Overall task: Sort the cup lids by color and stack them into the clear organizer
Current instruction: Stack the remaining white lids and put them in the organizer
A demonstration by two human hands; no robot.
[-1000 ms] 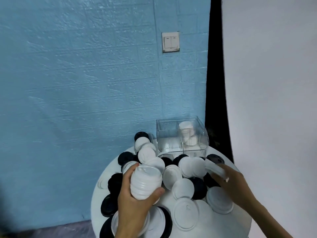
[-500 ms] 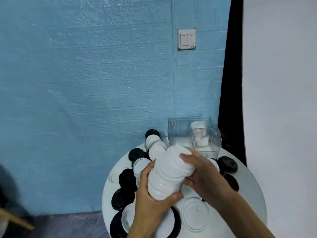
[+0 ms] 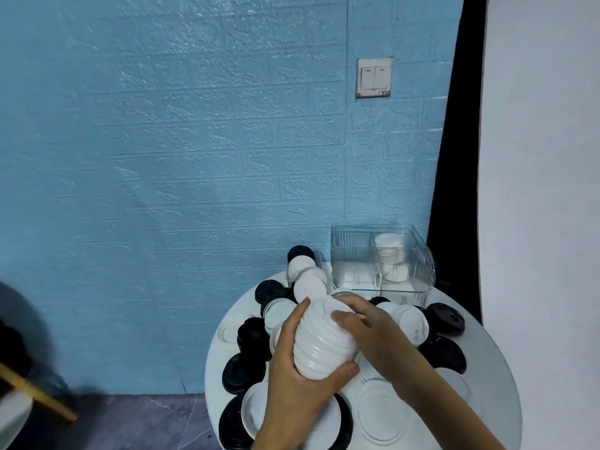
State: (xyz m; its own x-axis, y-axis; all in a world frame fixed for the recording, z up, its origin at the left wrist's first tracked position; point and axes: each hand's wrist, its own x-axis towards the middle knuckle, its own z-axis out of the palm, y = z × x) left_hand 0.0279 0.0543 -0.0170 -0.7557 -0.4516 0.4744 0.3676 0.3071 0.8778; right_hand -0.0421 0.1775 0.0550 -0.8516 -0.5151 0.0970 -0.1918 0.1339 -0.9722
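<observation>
Our left hand [image 3: 302, 381] wraps the stack of white lids [image 3: 323, 341] at table centre; our right hand [image 3: 373, 336] curls over its top. We should square the rims before carrying it to the clear organizer [image 3: 381, 259] at one o'clock.

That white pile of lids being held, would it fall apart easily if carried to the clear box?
Probably yes if tilted: the stack of white lids is tall and leaning, so the left hand grips its base while the right hand steadies its top. It looks light, being thin plastic. The ridged rims seem nested, which should help.
</observation>
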